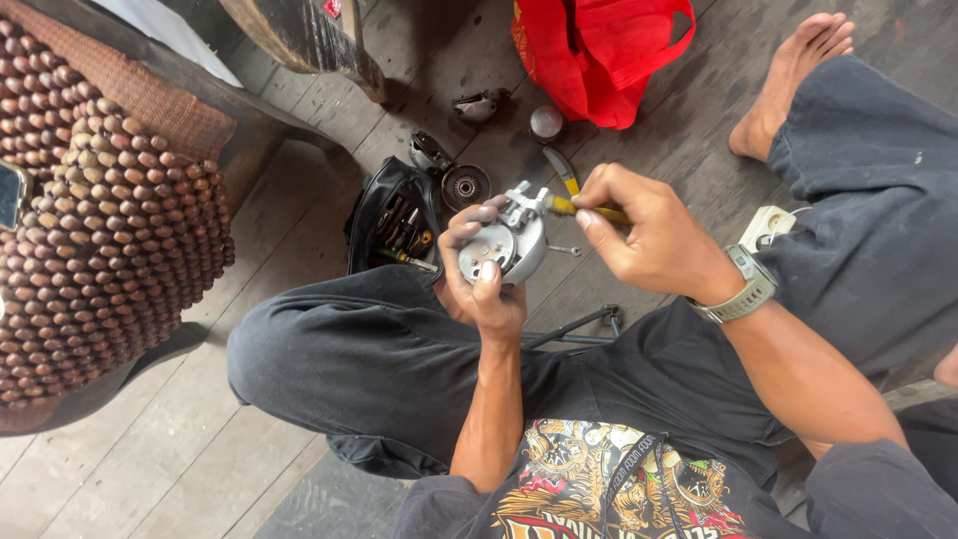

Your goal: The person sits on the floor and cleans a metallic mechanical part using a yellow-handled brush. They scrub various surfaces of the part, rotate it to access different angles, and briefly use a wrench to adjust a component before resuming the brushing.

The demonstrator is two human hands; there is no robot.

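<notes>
The left hand (481,284) wraps its fingers (467,222) around a round silver-grey metal mechanical part (509,243), thumb pressed on its near face and the other fingers curled over the far rim, holding it up above the lap. The right hand (649,235) has its fingers pressed together around the yellow handle of a thin screwdriver (589,210), whose tip meets the bracketed top of the metal part just beside the left fingertips. A small metal pin sticks out of the part toward the right hand.

On the right wrist sits a grey-green plastic wristwatch (750,284). Just beyond the left fingers, on the dark wooden plank floor (289,220), lies an open black fabric tool pouch (391,225) with tool handles showing, and touching its far edge a round black metal housing with a gear in its centre (463,186). Farther out from both hands lie a small round grey cap (546,123) and a red cloth bag (599,50). Beside the right wrist rests a white plastic plug socket (766,224). Well off to the left of the left hand hangs a brown wooden beaded seat cover (95,230). The person's bare foot (788,70) rests on the floor beyond the right hand.
</notes>
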